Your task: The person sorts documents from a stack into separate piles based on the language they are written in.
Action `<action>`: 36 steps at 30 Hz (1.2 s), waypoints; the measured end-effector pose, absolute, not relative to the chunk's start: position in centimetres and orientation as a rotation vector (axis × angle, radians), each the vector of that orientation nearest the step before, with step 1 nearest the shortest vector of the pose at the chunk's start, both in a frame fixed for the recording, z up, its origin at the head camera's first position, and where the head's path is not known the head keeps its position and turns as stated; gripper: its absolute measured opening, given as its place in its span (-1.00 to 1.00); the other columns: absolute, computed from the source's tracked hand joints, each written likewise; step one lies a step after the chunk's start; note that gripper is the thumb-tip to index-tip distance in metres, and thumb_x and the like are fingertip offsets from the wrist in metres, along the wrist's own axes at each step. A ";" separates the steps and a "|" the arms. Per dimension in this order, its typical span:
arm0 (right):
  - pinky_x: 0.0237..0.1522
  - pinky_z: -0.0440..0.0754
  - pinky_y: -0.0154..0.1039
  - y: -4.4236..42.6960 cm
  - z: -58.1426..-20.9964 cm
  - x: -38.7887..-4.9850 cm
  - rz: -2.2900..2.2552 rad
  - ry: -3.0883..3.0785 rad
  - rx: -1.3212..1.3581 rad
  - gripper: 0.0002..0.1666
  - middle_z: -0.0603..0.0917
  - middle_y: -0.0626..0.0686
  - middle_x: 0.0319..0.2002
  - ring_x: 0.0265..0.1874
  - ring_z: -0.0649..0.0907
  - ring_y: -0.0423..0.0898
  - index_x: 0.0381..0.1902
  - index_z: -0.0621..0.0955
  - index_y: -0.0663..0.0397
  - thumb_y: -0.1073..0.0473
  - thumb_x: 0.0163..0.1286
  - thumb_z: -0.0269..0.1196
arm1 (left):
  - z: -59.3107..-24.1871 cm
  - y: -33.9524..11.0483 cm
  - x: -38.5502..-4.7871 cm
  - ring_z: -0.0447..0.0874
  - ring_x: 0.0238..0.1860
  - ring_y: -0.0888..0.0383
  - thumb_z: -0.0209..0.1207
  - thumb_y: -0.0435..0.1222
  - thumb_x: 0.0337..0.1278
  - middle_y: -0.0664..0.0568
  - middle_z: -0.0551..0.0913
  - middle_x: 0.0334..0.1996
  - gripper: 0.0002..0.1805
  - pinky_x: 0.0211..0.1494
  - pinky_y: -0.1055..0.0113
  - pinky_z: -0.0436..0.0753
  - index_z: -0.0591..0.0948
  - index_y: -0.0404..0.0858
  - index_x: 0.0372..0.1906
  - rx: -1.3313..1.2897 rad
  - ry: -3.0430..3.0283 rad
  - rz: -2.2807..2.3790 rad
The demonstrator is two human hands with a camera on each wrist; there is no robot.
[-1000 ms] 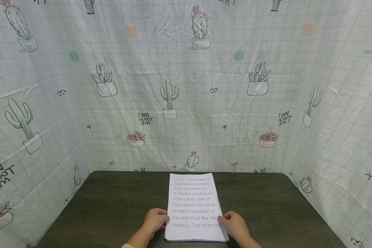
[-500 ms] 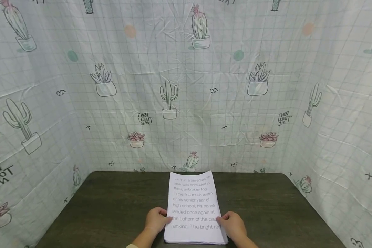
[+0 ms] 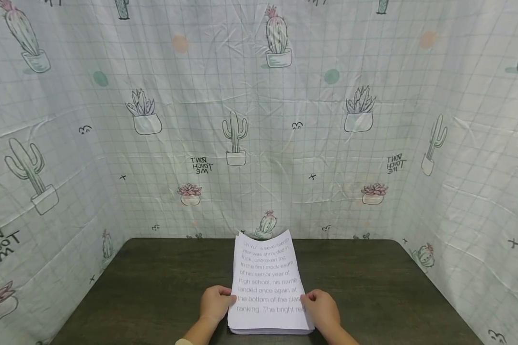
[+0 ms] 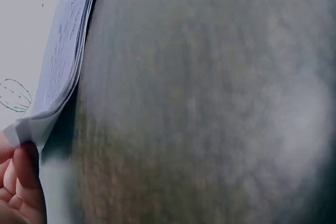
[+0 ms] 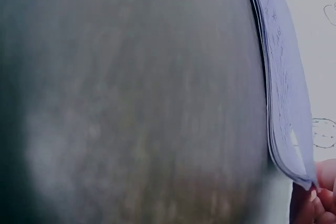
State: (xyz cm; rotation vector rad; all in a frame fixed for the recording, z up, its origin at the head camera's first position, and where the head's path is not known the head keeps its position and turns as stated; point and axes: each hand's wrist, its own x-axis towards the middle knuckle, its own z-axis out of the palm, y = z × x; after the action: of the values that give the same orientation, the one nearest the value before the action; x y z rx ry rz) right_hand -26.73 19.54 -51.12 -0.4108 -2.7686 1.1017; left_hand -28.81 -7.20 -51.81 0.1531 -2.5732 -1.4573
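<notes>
A stack of printed white paper (image 3: 267, 282) lies near the table's front edge in the head view, its far corners curling upward. My left hand (image 3: 215, 304) pinches its left edge, thumb on top. My right hand (image 3: 323, 309) pinches the right edge in the same way. In the left wrist view, the left fingers (image 4: 23, 174) grip the edge of the sheets (image 4: 65, 51), which bow in a curve. The right wrist view has the right fingers (image 5: 320, 198) at the edge of the bent sheets (image 5: 283, 77).
The dark wooden table (image 3: 164, 278) extends on both sides of the stack. A pale curtain (image 3: 259, 143) printed with cacti hangs behind the table and along its left and right sides.
The far corners of the paper have risen and curl more. Both hands have shifted slightly left and, since half a second ago, a little away from the front edge, with the paper between them.
</notes>
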 end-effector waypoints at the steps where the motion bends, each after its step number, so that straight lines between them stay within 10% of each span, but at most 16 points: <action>1: -0.54 0.39 -0.26 19.5 -51.1 -26.8 1.099 -2.760 -0.413 -0.80 0.64 0.00 -0.52 -0.53 0.53 -0.11 -0.48 0.67 0.12 0.11 0.22 0.30 | -51.8 -7.2 -28.8 0.56 -0.45 0.17 0.37 -0.37 -0.14 -0.05 0.74 -0.48 -0.86 -0.40 0.27 0.53 0.74 -0.35 -0.40 0.154 -2.567 -1.452; 20: -0.47 0.44 -0.28 18.8 -50.9 -26.8 1.434 -2.588 -0.348 -0.77 0.62 0.02 -0.51 -0.51 0.53 -0.16 -0.31 0.60 0.29 0.16 0.33 0.23 | -51.4 -7.0 -28.5 0.48 -0.51 0.20 0.28 -0.39 -0.06 -0.03 0.64 -0.55 -0.89 -0.45 0.35 0.49 0.66 -0.39 -0.42 0.310 -2.327 -1.668; 36: -0.32 0.63 -0.20 23.1 -49.2 -27.3 1.972 -2.405 -0.312 -0.45 0.62 0.28 -0.09 -0.31 0.64 -0.09 0.30 0.33 0.50 0.36 0.37 -0.03 | -50.2 -5.6 -29.5 0.69 -0.40 0.23 0.01 -0.53 -0.03 -0.05 0.70 -0.27 -0.31 -0.38 0.37 0.71 0.28 -0.56 0.35 0.015 -2.224 -2.464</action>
State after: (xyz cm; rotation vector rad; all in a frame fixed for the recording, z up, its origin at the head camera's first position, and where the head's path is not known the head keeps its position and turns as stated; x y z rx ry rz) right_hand -27.26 23.07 -49.17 -0.3120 -2.4046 1.9722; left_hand -29.46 -5.64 -50.21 0.0154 -2.2244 -2.4636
